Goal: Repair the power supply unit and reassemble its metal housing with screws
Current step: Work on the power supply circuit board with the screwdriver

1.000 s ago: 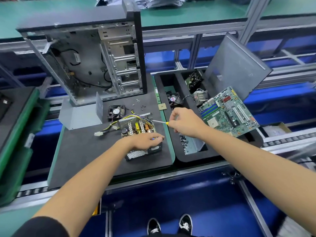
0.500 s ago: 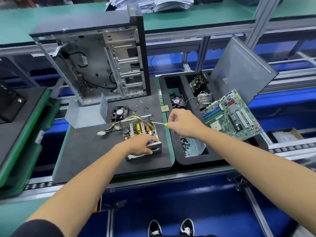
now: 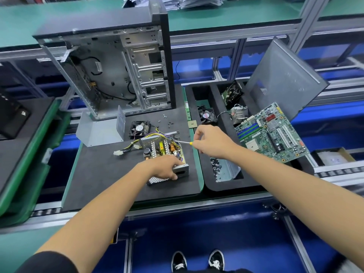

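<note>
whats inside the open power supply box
Inside the power supply unit: a board with a yellow part, a copper coil, a dark capacitor. Its near end is covered by the left hand.

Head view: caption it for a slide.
Left hand grips the open power supply unit; right hand holds a screwdriver to it.

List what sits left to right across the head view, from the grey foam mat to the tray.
Bent metal cover → white connector → black fan → left hand on the open power supply → screwdriver → right hand → motherboard.
</note>
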`<state>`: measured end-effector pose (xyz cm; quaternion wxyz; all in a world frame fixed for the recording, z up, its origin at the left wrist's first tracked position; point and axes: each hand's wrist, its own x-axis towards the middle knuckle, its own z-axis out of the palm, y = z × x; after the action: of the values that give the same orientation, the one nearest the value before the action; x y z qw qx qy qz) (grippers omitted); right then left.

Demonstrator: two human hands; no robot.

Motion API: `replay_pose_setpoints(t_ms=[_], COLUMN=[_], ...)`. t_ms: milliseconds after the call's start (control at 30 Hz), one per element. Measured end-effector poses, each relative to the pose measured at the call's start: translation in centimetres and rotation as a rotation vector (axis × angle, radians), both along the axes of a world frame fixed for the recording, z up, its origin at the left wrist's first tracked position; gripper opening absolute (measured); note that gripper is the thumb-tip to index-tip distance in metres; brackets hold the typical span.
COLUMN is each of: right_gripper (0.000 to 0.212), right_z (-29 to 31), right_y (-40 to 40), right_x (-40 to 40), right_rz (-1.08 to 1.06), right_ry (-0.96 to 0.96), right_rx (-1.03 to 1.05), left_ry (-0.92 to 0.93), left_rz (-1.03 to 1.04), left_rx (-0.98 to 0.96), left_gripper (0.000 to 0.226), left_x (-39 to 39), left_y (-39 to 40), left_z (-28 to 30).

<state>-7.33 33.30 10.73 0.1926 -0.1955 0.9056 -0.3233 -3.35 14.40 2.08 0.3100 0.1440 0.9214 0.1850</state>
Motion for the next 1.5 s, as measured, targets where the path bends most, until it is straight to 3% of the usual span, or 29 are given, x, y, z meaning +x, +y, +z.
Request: replay_pose_setpoints(t_ms=[100,300,333,400,433,533,633,733,933,1033,1200,1500], right_gripper=[0.009,0.010,0.010,0.010,0.010,0.010,0.011,0.011,0.009,0.009,0.008,0.007], right_z=[0.0,0.0,0.0,-0.1,-0.1,-0.3,-0.4,-0.4,1.2,2.6,4.7,6.0], right_y=[-0.1,-0.2,-0.3,-0.3,-0.3,-0.4,-0.6,-0.8,-0.9,-1.3,-1.8,-1.4], right_x=[-0.1,-0.1,-0.1,-0.2,-0.2,-0.4,-0.4,-0.5,-1.2,-1.8,-2.8,-4.2], right_rz=[-0.001,-0.004,-0.004,-0.002,-0.002,0.000,-0.004,-0.008,-0.053,-0.073,-0.077,-0.075], right_ry=[0.001,0.001,0.003,0.007,0.009,0.011,0.010,0.001,0.018,0.052,0.107,0.175], right_rx=[0.005,0.011,0.014,0.021,0.022,0.021,0.015,0.003,-0.046,-0.092,-0.133,-0.075], left_ry=[-0.034,0.034,0.052,0.034,0.045,0.132,0.178,0.162,0.053,-0.104,-0.303,-0.365], left_rz=[-0.011,-0.034,-0.034,-0.007,-0.001,0.018,0.026,0.013,0.045,0.109,0.244,0.310], left_rx=[-0.041,-0.087,-0.080,-0.032,-0.015,0.011,0.048,0.067,0.079,0.184,0.257,0.360], left_gripper=[0.011,0.011,0.014,0.049,0.055,0.047,0.020,0.026,0.014,0.008,0.024,0.023], left_x=[-0.3,-0.1,0.0,0.2,0.3,0.6,0.9,0.7,-0.7,-2.5,-5.2,-9.1], left_y=[0.2,0.4,0.2,-0.1,-0.2,-0.2,-0.1,0.0,-0.9,-2.1,-2.8,-4.7], left_z=[0.2,-0.2,-0.2,-0.2,-0.3,-0.8,-1.2,-0.8,1.6,3.9,5.5,6.6])
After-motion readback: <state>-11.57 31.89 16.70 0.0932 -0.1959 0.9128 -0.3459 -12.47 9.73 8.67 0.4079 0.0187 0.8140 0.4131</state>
